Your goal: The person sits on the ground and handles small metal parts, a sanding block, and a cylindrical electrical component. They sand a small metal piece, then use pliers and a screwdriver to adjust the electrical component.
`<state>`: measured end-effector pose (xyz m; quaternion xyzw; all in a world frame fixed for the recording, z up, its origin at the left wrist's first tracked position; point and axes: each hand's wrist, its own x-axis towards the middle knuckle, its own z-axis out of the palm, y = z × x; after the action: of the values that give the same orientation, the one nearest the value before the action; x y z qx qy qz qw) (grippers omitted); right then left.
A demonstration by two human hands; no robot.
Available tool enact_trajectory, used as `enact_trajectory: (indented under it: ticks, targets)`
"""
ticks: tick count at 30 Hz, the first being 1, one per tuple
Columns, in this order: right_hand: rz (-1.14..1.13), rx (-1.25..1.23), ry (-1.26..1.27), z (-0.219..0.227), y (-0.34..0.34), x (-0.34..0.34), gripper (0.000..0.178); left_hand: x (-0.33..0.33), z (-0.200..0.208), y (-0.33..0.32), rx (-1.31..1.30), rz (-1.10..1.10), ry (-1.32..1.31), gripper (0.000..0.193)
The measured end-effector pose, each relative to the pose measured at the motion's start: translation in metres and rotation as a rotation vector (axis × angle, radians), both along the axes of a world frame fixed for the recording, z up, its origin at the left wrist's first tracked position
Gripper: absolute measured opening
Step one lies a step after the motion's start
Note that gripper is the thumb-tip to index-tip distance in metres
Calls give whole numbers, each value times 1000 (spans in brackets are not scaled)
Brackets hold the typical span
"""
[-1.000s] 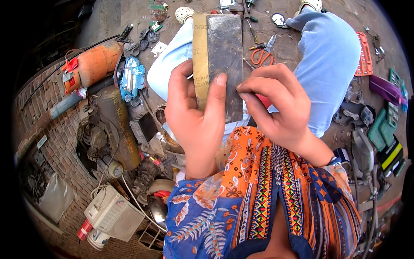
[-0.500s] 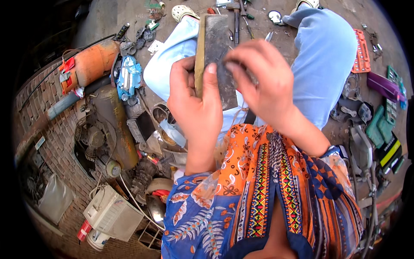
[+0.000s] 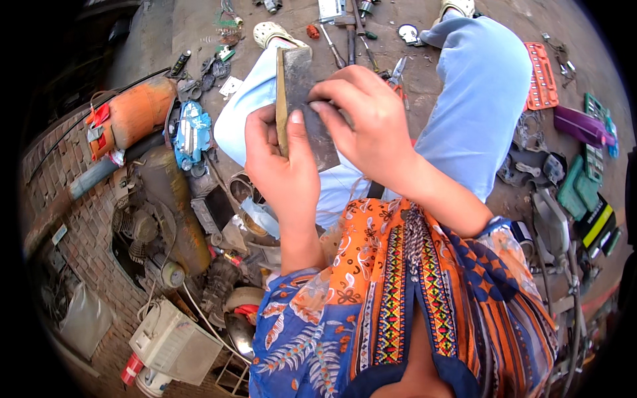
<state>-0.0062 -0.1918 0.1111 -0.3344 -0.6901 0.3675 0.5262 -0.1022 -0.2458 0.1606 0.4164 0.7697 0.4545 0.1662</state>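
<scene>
A flat rectangular block (image 3: 298, 76) with a worn dark grey face and a yellowish-tan edge stands upright in front of me, between my knees. My left hand (image 3: 286, 176) grips its lower left part, the thumb lying on the dark face and the fingers behind. My right hand (image 3: 371, 123) is at the block's right side, its thumb and forefinger pinched close to the dark face. Whatever those fingertips hold, if anything, is too small or hidden to make out. The block's back is out of sight.
Beyond the block lie a hammer (image 3: 350, 40), a screwdriver (image 3: 331, 45) and pliers (image 3: 399, 71). An orange tool case (image 3: 541, 76) and a purple object (image 3: 578, 125) are on the right. To the left lie an orange cylinder (image 3: 142, 109), a blue-wrapped object (image 3: 192, 132) and a rusty tank (image 3: 174, 205).
In the picture the block and both hands have shifted left and a little lower, while the surroundings shifted slightly too. The right fingers remain pinched near the face. More of the pliers shows now.
</scene>
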Motion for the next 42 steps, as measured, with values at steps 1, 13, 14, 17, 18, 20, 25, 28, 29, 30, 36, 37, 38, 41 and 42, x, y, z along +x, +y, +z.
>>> enact_trajectory:
  ticks: [1, 13, 14, 17, 18, 20, 25, 28, 29, 30, 36, 37, 38, 41, 42]
  targets:
    - [23, -9, -6, 1, -3, 1, 15, -2, -3, -1, 10, 5, 7, 14]
    - [118, -98, -12, 5, -20, 9, 13, -7, -8, -1, -54, 1, 24, 12]
    - [74, -83, -14, 3, -8, 8, 13, -6, -9, 4, -25, -12, 18, 12]
    - [-36, -29, -57, -7, 11, 3, 14, 1, -8, 10, 23, -46, -16, 14]
    - [-4, -44, -44, -5, 4, 4, 13, -1, -8, 10, 2, -34, -19, 14]
    - [71, -84, -21, 4, -19, 10, 12, -4, -8, 5, -49, -2, -27, 14]
    - [-26, -34, -88, -11, 15, 5, 16, 0, -10, 13, -36, -29, 4, 13]
    - [62, -87, -12, 6, -17, 11, 13, -2, -10, 8, 12, 10, -12, 12]
    - [62, -80, -16, 7, -16, 10, 13, -4, -11, 7, 1, 3, -9, 11]
    - [35, -69, -39, 3, -8, 8, 14, -4, -10, 7, -26, 4, -22, 11]
    - [58, -79, -13, 7, -20, 12, 13, -1, -10, 11, -38, 15, -63, 12]
    - [65, -75, -18, 9, -18, 11, 12, -2, -11, 12, -47, 8, -27, 12]
    - [31, -47, -55, 6, -9, 10, 13, -5, -12, 17, -57, 1, 8, 12]
    - [-31, -9, -95, -8, 18, 4, 16, -2, -13, 15, -25, -12, 8, 12]
    - [-15, -13, -87, -9, 12, 3, 14, -4, -18, 15, 7, -24, -15, 13]
